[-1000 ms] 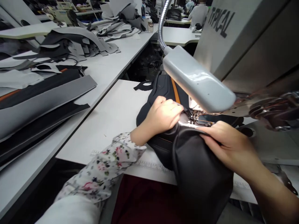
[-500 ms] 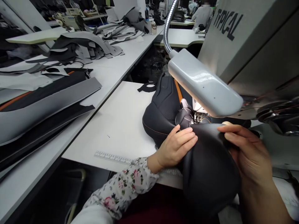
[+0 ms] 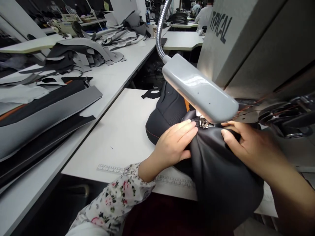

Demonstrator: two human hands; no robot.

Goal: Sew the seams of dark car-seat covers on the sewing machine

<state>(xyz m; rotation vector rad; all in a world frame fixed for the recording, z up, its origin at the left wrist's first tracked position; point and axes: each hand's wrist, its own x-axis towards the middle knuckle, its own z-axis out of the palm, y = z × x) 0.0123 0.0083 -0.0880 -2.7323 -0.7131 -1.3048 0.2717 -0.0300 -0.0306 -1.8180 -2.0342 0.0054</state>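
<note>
Right of the desk's middle, the black cover droops over the near edge, pinched in the right hand's fingers. The left hand's lie together on it beside the presser foot (any grip: can't tell); its hanging weight could pull the seam askew.

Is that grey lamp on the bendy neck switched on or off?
On: a warm glow shows along the lower edge of the lamp, and the metal presser foot below it is brightly lit.
</note>
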